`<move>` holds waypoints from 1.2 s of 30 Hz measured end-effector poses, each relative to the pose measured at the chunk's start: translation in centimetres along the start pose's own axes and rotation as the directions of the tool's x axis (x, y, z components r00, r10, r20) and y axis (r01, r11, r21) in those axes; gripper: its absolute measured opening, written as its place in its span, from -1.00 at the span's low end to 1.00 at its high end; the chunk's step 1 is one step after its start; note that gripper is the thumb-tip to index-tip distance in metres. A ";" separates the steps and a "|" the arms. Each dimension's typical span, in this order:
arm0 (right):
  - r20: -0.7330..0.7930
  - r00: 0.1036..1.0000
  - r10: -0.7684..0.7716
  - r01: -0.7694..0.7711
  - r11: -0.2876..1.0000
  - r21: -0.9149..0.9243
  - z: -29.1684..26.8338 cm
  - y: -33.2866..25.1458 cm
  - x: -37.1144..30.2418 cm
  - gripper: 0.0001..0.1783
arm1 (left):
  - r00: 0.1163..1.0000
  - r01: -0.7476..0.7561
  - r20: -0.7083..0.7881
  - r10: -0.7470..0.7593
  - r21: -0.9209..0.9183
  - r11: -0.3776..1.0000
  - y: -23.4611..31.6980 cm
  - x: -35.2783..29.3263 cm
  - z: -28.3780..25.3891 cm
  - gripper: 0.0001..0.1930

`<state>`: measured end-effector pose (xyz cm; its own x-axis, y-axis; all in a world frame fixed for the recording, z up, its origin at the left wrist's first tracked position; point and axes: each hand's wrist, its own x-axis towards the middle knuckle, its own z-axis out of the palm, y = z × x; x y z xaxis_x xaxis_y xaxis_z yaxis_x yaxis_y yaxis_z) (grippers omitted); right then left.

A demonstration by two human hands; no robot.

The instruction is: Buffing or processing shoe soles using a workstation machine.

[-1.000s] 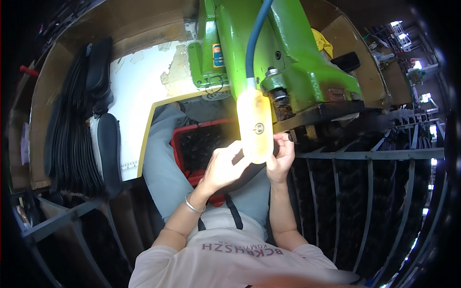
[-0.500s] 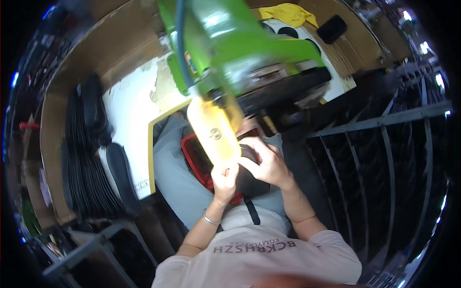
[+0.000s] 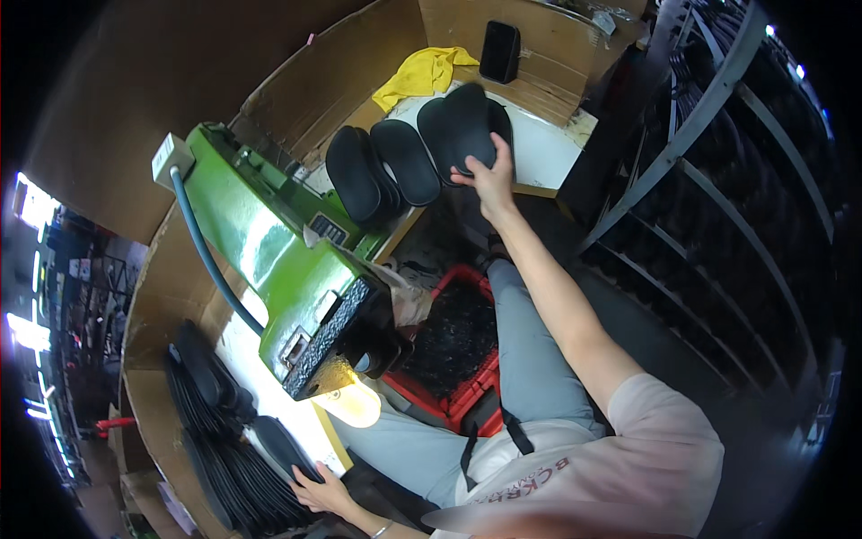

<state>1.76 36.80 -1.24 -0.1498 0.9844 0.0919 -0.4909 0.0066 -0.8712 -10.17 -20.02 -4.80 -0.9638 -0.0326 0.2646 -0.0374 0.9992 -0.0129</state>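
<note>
Right hand (image 3: 489,180) grasps a black insole (image 3: 462,126) above the tabletop (image 3: 548,153). Left hand (image 3: 319,492) rests its fingers on another black piece (image 3: 278,446); grip unclear.

This is a small factory workstation, seemingly for shoe parts. A heavy green machine (image 3: 287,269) with a blue hose (image 3: 205,256) fills the centre of the frame. Stacks of black sole-shaped pieces (image 3: 409,157) lie on the counter (image 3: 548,148) at the top and others pile up at lower left. Cardboard walls (image 3: 296,81) fence the station, metal racks (image 3: 718,180) stand at right, and a red crate (image 3: 449,346) sits below the machine.
</note>
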 end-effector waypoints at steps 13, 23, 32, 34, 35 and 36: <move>0.275 0.923 0.269 -0.091 0.846 -0.525 -2.2 0.8 -8.7 -0.28 | 0.842 -0.404 0.068 0.535 -0.577 0.710 4.7 -3.2 -8.7 -0.33; 0.290 0.727 0.622 -0.614 0.779 -0.131 -12.4 -5.8 -24.5 -0.38 | 0.503 -0.338 -0.274 0.820 -0.935 -0.105 17.2 -4.6 -8.3 -0.34; 0.253 0.764 0.593 -0.593 0.801 -0.087 -14.8 -5.4 -32.1 -0.45 | 0.500 0.740 0.364 0.786 -0.651 -0.170 25.1 -13.2 -8.1 -0.71; 0.254 0.773 0.581 -0.581 0.809 -0.083 -14.4 -4.9 -32.9 -0.46 | 0.576 0.549 0.287 0.765 -0.830 -0.102 26.3 -12.1 -9.2 -0.75; 0.289 0.728 0.622 -0.630 0.773 -0.078 -13.9 -4.9 -32.9 -0.49 | 0.636 0.380 0.259 0.727 -0.925 -0.004 26.5 -11.1 -9.2 -0.75; 0.324 0.679 0.659 -0.676 0.733 -0.075 -13.6 -4.9 -32.9 -0.51 | 0.679 0.321 0.268 0.684 -0.946 0.052 26.4 -10.2 -9.4 -0.73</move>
<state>20.81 6.81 -6.54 -0.7035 0.6155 -0.3553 -0.1942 -0.6474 -0.7370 1.11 6.94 1.21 -0.7502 0.6554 -0.0874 -0.0616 0.0623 0.9962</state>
